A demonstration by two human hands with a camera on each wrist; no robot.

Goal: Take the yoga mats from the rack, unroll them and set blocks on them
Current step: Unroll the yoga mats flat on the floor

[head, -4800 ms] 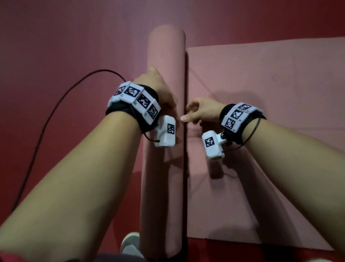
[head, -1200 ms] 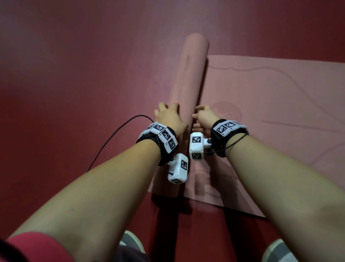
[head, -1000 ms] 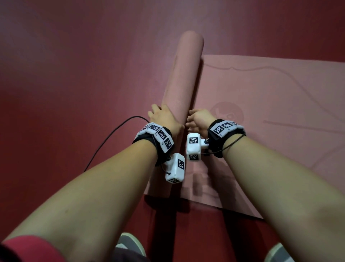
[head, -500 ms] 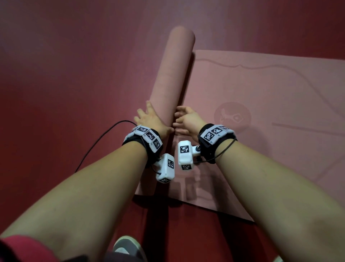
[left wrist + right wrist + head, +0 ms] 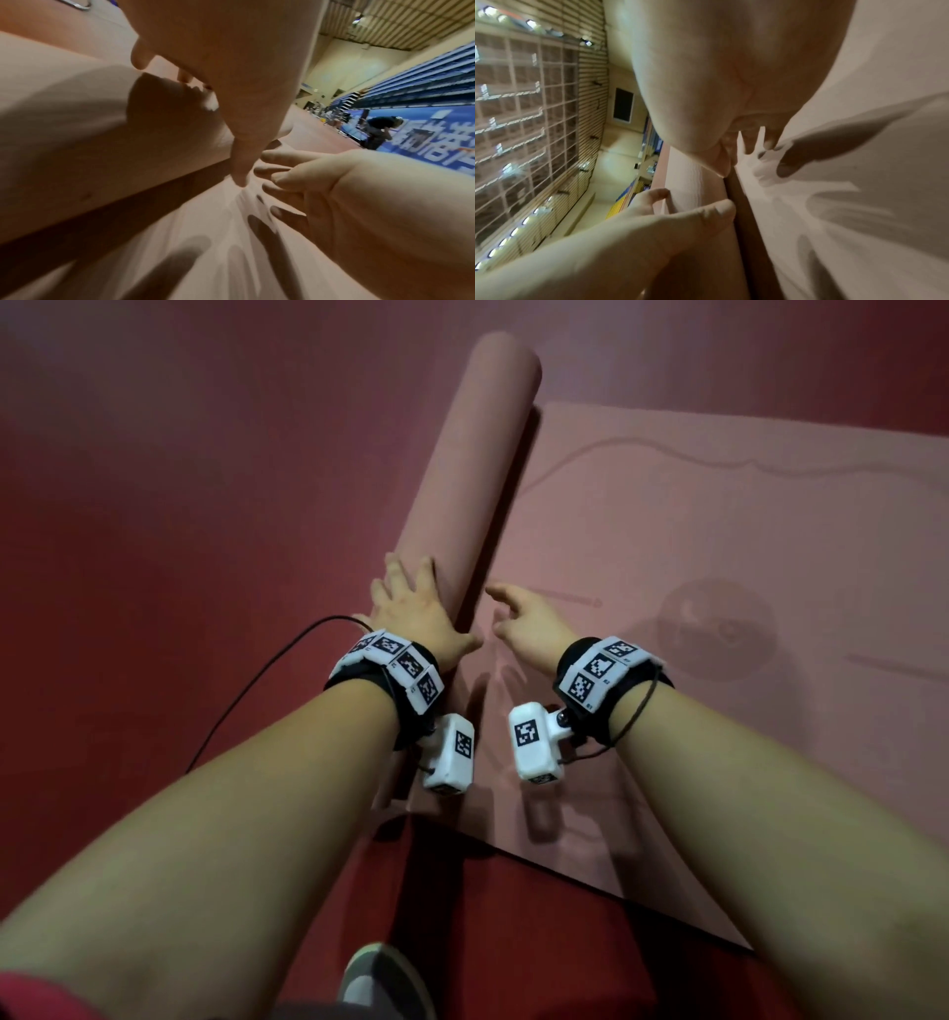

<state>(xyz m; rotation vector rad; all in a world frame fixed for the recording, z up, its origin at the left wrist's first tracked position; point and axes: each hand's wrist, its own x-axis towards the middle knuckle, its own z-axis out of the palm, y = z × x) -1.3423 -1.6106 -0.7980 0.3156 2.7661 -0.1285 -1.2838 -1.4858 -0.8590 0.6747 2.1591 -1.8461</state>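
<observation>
Both hands work low over a dusty-pink foam yoga mat [image 5: 719, 588] that lies partly unrolled on the dark red floor [image 5: 154, 505], its remaining part a thick pink roll [image 5: 462, 469] stretching away beyond the fingertips. The left hand [image 5: 416, 613] lies flat on the near stretch of that roll, fingers straight and spread over its top and far flank, gripping nothing. The right hand [image 5: 529, 624] is just beside it, on the flat side of the seam, fingers loosely extended toward the roll's base; whether they touch the roll or the sheet under them cannot be told. Judging by its look, the mat is light, soft and springy, with a grippy surface, so it should roll under flat palms rather than need a grasp, though a push near one end alone may skew it; palms spaced wider along the roll's top would likely steer it straighter. No blocks show anywhere near the fingers. A thin black cable [image 5: 267, 680] trails from the left wrist.
</observation>
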